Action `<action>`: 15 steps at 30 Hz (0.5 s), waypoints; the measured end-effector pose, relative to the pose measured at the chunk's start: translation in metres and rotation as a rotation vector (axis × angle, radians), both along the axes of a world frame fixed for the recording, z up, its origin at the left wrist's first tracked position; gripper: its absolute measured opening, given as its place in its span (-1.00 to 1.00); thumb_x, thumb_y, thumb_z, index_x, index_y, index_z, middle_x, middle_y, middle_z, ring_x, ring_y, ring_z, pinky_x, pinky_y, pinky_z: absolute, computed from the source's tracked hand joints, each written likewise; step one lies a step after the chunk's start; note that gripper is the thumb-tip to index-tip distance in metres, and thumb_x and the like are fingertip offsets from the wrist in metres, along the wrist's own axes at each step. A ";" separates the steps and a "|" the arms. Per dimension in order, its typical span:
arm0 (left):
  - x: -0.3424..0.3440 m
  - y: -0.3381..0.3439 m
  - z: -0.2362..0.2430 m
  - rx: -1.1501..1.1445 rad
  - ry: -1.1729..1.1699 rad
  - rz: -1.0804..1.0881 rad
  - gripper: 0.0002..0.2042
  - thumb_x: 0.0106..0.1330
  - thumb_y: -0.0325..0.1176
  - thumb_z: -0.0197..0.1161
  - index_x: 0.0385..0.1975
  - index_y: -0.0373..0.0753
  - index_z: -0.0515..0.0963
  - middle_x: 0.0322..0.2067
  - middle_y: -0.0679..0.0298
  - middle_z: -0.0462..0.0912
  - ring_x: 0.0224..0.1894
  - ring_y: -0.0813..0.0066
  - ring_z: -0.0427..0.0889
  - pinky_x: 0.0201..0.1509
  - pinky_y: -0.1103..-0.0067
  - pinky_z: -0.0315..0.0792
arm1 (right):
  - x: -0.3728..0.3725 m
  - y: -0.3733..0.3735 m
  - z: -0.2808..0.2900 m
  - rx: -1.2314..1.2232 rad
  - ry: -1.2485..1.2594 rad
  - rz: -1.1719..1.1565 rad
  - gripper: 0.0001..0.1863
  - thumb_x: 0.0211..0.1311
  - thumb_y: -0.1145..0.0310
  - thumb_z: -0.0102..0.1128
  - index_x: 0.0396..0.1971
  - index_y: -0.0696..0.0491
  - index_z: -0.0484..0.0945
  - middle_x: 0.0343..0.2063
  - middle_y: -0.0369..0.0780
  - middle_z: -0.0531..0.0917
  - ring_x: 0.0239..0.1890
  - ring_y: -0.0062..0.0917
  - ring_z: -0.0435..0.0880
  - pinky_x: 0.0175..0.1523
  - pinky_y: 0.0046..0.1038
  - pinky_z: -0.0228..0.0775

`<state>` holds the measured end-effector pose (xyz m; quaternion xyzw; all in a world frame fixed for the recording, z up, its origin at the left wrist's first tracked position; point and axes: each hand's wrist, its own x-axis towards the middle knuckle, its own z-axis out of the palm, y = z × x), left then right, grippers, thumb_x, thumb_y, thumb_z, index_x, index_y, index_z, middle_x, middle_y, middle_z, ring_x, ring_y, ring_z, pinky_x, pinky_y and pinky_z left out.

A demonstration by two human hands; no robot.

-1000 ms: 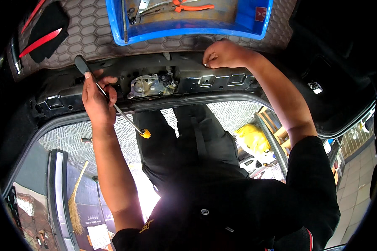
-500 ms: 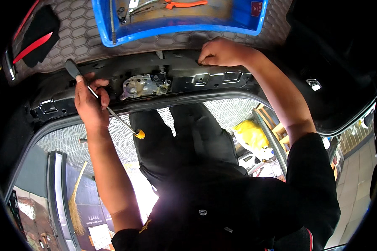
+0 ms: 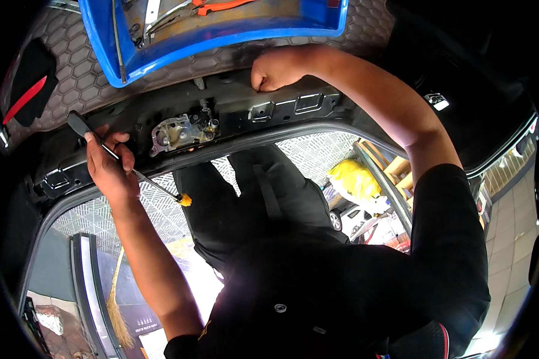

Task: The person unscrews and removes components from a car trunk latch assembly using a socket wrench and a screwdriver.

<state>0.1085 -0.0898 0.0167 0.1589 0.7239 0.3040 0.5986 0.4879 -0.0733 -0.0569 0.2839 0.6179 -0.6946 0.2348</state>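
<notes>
The left hand (image 3: 112, 169), loosely closed, grips the tool (image 3: 151, 182) left of the latch (image 3: 179, 133), its tip beyond the near edge of the sill (image 3: 230, 100). The right hand (image 3: 278, 69) is curled at the far edge, near the tray (image 3: 233, 43); whether it holds anything cannot be told. Light fingertip pressure, the tool kept clear, would probably serve best.

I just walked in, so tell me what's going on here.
A person holds a dark-handled tool with a yellow tip in the left grip. The right grip is curled at a dark panel; whether it holds anything is hidden. A metal mechanism sits between them, and a blue tray with orange-handled pliers lies beyond.
</notes>
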 end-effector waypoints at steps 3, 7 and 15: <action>0.006 0.003 0.003 -0.017 0.041 0.010 -0.55 0.62 0.04 -0.02 -0.03 -0.32 0.47 -0.46 0.10 0.67 -0.75 0.64 0.25 -0.68 0.68 0.02 | -0.001 0.005 0.001 -0.090 -0.003 0.084 -0.77 0.29 0.36 0.14 -0.18 0.11 0.70 -0.36 -0.13 0.75 -0.31 -0.33 0.67 -0.12 -0.23 0.45; 0.003 0.002 0.002 -0.025 0.035 -0.013 -0.55 0.61 0.05 0.00 -0.02 -0.31 0.48 -0.45 0.11 0.68 -0.75 0.63 0.24 -0.68 0.66 0.03 | -0.015 0.022 0.003 -0.135 -0.085 0.352 -0.73 0.31 0.37 0.02 -0.15 0.12 0.66 -0.30 -0.08 0.74 -0.28 -0.27 0.63 -0.09 -0.19 0.42; 0.007 0.006 0.005 -0.041 0.057 -0.012 -0.53 0.61 0.06 -0.01 -0.04 -0.33 0.47 -0.47 0.09 0.66 -0.76 0.64 0.22 -0.68 0.67 0.01 | -0.027 0.024 0.010 -0.132 -0.183 0.464 -0.62 0.26 0.45 -0.03 0.01 0.11 0.66 -0.11 -0.02 0.73 -0.03 -0.13 0.67 0.06 -0.13 0.46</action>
